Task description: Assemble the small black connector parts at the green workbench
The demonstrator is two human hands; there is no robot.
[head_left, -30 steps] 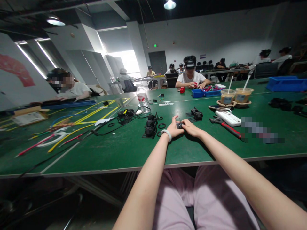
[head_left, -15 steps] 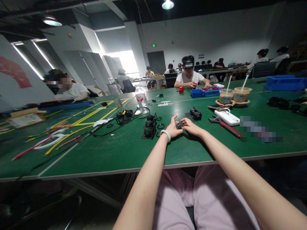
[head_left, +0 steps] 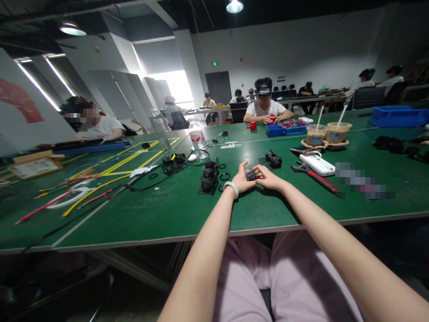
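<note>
Between my two hands is a small black part (head_left: 250, 176), too small to name by kind. My left hand (head_left: 241, 180), with a pale bangle at the wrist, closes on the part's left side. From the right, the fingers of my right hand (head_left: 267, 177) press against the same part. To the left of my hands stands a row of black round-bodied parts (head_left: 208, 175) with black rings (head_left: 225, 176) beside it. Just beyond my right hand lies another black part with thin prongs (head_left: 273, 160).
Red-handled pliers (head_left: 322, 181) and a white phone-like object (head_left: 317, 165) lie to the right, near two drinks (head_left: 326, 133). A plastic bottle (head_left: 198, 141) stands ahead. Cables (head_left: 92, 194) spread over the left. Across the table a co-worker (head_left: 266, 109) handles red pieces by blue trays (head_left: 275, 130).
The black part between my hands has turned slightly, and my right fingers have shifted a little on it. Across the table, the co-worker's hands have moved closer together.
</note>
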